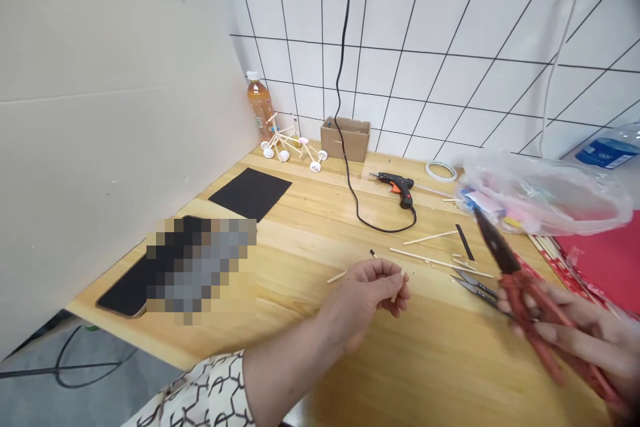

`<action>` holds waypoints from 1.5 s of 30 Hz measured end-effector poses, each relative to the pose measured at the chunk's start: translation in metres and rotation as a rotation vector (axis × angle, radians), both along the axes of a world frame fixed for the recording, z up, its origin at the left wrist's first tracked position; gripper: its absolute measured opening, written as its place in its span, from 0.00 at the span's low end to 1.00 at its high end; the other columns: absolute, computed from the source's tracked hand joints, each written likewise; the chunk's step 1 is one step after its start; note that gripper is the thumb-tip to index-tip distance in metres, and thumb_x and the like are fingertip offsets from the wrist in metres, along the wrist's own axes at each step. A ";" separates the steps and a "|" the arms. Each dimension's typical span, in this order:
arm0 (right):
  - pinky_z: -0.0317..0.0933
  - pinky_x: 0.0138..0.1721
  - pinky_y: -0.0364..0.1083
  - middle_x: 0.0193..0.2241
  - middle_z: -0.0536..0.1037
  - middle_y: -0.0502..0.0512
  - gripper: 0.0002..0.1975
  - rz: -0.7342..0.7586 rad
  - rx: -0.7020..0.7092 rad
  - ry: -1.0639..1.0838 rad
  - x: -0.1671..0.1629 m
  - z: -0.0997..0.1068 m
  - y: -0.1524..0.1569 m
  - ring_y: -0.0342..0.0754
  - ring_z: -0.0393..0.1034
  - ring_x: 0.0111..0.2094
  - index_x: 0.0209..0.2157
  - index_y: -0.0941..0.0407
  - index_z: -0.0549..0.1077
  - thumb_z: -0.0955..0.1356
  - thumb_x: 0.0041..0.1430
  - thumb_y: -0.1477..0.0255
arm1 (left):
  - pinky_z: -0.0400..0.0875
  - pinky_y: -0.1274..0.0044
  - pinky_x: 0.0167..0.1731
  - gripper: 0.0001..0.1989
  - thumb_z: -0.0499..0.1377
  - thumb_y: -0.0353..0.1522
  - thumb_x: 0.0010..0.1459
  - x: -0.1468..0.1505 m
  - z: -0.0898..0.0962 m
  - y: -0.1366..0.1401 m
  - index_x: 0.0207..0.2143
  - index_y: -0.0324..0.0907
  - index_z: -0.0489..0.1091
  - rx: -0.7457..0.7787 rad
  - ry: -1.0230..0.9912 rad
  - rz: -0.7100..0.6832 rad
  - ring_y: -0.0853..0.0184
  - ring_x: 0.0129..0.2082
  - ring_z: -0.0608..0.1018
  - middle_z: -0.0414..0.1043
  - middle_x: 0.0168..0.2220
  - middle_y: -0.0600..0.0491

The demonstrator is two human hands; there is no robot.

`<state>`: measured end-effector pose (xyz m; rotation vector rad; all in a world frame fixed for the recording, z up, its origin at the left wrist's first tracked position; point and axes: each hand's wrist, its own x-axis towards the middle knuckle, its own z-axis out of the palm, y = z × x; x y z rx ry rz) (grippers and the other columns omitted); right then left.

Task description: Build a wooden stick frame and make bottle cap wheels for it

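Observation:
My left hand point(373, 283) is closed in a pinch on a short piece of wooden stick point(399, 285), just above the table. On the right, my right hand point(583, 333) grips red-handled scissors point(500, 250), their dark blades pointing up and to the left. The hand is partly blurred. Beneath the scissors lies a pair of small dark snips point(477, 289). Another stick with a dark tip point(373, 253) pokes out behind my left hand. Long pale sticks point(435, 260) and a narrow black strip point(465, 242) rest between the two hands.
A black glue gun point(397, 187) with its cord lies mid-table. Farther back stand a small cardboard box point(346, 140), stick models with white wheels point(283, 155) and a drink bottle point(260, 107). Black sheet point(250, 193) and phone point(135, 280) lie left; a plastic bag point(550, 190) right.

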<state>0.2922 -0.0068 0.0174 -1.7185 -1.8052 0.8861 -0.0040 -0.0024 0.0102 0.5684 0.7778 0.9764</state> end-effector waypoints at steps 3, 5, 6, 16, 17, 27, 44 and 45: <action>0.68 0.40 0.56 0.44 0.76 0.59 0.19 0.075 -0.353 0.489 -0.040 0.005 -0.006 0.65 0.72 0.42 0.45 0.43 0.74 0.67 0.47 0.62 | 0.60 0.80 0.23 0.15 0.65 0.38 0.45 0.000 -0.001 0.002 0.26 0.36 0.68 0.015 0.023 0.018 0.75 0.21 0.68 0.69 0.22 0.55; 0.65 0.46 0.58 0.47 0.75 0.57 0.21 0.138 -0.450 0.667 -0.060 0.004 -0.009 0.65 0.69 0.47 0.46 0.43 0.73 0.67 0.47 0.64 | 0.60 0.81 0.23 0.14 0.65 0.38 0.46 -0.001 0.000 0.003 0.26 0.36 0.67 0.034 0.046 0.032 0.75 0.21 0.68 0.69 0.22 0.55; 0.63 0.47 0.58 0.48 0.74 0.56 0.21 0.152 -0.493 0.732 -0.066 0.003 -0.011 0.64 0.68 0.49 0.46 0.43 0.73 0.67 0.47 0.66 | 0.60 0.81 0.22 0.14 0.65 0.38 0.46 -0.001 0.000 0.003 0.26 0.37 0.67 0.044 0.058 0.040 0.75 0.21 0.68 0.68 0.21 0.55; 0.56 0.53 0.59 0.55 0.67 0.57 0.28 0.032 -0.513 0.595 -0.052 -0.019 -0.029 0.60 0.60 0.56 0.52 0.45 0.69 0.71 0.46 0.62 | 0.54 0.84 0.16 0.13 0.62 0.39 0.47 -0.002 0.005 0.004 0.25 0.38 0.65 0.068 0.162 0.026 0.79 0.15 0.64 0.67 0.19 0.58; 0.55 0.54 0.58 0.55 0.67 0.56 0.28 0.009 -0.512 0.587 -0.054 -0.018 -0.032 0.60 0.60 0.56 0.51 0.45 0.69 0.71 0.46 0.63 | 0.54 0.84 0.16 0.13 0.62 0.39 0.48 -0.002 0.005 0.004 0.25 0.38 0.65 0.073 0.171 0.018 0.79 0.15 0.64 0.66 0.19 0.58; 0.62 0.50 0.55 0.52 0.71 0.56 0.26 0.211 -0.403 0.345 -0.054 -0.022 -0.029 0.60 0.64 0.53 0.52 0.45 0.68 0.70 0.49 0.65 | 0.56 0.84 0.16 0.08 0.58 0.34 0.50 -0.001 0.008 0.001 0.25 0.39 0.64 0.104 0.255 -0.036 0.79 0.14 0.62 0.64 0.16 0.59; 0.58 0.53 0.49 0.56 0.67 0.53 0.24 0.327 -0.261 0.175 -0.068 -0.017 -0.029 0.55 0.61 0.55 0.54 0.44 0.64 0.67 0.54 0.66 | 0.52 0.83 0.14 0.05 0.54 0.31 0.54 -0.002 0.004 0.001 0.27 0.39 0.63 0.108 0.378 -0.115 0.78 0.14 0.59 0.63 0.17 0.60; 0.57 0.53 0.48 0.56 0.67 0.53 0.24 0.338 -0.244 0.158 -0.069 -0.016 -0.028 0.55 0.62 0.55 0.54 0.45 0.65 0.67 0.54 0.66 | 0.52 0.83 0.15 0.05 0.54 0.31 0.54 -0.003 0.004 0.001 0.27 0.39 0.63 0.117 0.390 -0.118 0.78 0.15 0.59 0.63 0.17 0.60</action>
